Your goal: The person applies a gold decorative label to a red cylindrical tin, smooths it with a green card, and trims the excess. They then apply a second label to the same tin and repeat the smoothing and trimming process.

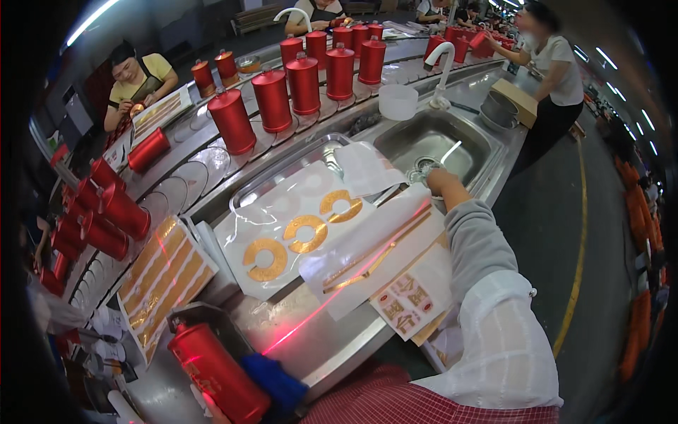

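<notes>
Head cam: L hand (210,408), mostly hidden, is gripping a tilted red bottle (220,374), btm left of frame, w/ blue cloth (274,383) just beside it. R hand (441,181) reaches into the sink (470,150), right of ctr, near the drain (424,167); can't tell if it's holding smth. Gold rings (265,260) on white sheet (233,244) mid-frame.

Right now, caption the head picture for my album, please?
Right hand reaches into rectangular steel sink; left hand holds shiny red cylindrical bottle.

The right arm (482,247) extends forward, sleeved to near the wrist. The right hand (442,182) reaches forward-left, grip indeterminable. The left hand (213,410) shows partially at the lower edge.
</notes>
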A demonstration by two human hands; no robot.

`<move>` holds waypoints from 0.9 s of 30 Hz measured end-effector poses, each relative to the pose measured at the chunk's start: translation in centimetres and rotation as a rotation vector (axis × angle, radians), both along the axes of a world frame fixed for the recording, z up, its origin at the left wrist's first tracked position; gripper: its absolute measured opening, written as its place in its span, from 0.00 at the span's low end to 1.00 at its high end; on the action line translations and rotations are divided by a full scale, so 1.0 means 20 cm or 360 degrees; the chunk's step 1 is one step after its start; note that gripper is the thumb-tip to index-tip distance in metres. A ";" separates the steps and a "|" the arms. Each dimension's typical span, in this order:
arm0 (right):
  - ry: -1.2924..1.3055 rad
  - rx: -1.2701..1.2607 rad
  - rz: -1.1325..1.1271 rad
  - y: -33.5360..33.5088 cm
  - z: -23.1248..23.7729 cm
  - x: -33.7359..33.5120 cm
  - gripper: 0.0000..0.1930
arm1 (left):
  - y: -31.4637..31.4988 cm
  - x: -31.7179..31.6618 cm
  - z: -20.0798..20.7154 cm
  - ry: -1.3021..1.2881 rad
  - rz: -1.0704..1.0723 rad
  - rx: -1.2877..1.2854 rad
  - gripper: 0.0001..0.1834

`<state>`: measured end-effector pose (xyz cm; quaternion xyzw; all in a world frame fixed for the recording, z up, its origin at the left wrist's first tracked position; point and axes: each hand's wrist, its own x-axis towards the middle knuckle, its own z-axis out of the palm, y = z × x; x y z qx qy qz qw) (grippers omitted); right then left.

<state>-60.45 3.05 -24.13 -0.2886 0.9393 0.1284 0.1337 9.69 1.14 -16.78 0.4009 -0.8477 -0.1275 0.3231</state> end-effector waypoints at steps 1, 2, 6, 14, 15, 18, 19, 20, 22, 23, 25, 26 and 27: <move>-0.0015 0.0070 0.0034 0.00 -0.04 -0.04 0.18 | 0.00 0.00 -0.01 0.0004 -0.0004 0.0007 0.50; -0.0020 0.0144 0.0055 0.02 -0.07 -0.08 0.18 | -0.01 0.00 -0.03 0.0028 -0.0018 0.0022 0.50; -0.0010 0.0000 0.0182 -0.03 0.19 0.04 0.19 | 0.00 -0.01 0.00 0.0050 0.0003 0.0019 0.50; 0.0559 -0.0525 0.0660 0.02 0.94 0.15 0.13 | -0.04 0.05 -0.16 0.0306 -0.0040 0.0082 0.52; 0.0619 -0.0683 0.0759 0.02 1.02 0.23 0.12 | -0.04 0.05 -0.16 0.0308 -0.0033 0.0103 0.52; 0.0658 -0.0965 0.1144 0.03 1.26 0.45 0.10 | -0.04 0.03 -0.13 0.0274 -0.0081 0.0161 0.51; 0.0599 -0.1074 0.1278 -0.01 1.32 0.58 0.09 | -0.04 0.03 -0.12 0.0276 -0.0087 0.0172 0.49; 0.0550 -0.1145 0.1357 -0.03 1.37 0.70 0.10 | -0.05 0.04 -0.12 0.0291 -0.0093 0.0177 0.49; 0.0467 -0.1279 0.1501 -0.08 1.47 0.93 0.11 | -0.05 0.05 -0.12 0.0336 -0.0125 0.0186 0.49; 0.0410 -0.1275 0.1542 -0.09 1.51 1.01 0.12 | -0.06 0.05 -0.11 0.0323 -0.0153 0.0164 0.49; 0.0282 -0.1263 0.1639 -0.15 1.58 1.17 0.13 | -0.07 0.05 -0.10 0.0292 -0.0192 0.0125 0.50; 0.0288 -0.1271 0.1728 -0.19 1.61 1.26 0.13 | -0.07 0.05 -0.09 0.0293 -0.0215 0.0112 0.50; 0.0292 -0.1280 0.1818 -0.21 1.63 1.36 0.14 | -0.07 0.04 -0.08 0.0293 -0.0237 0.0101 0.51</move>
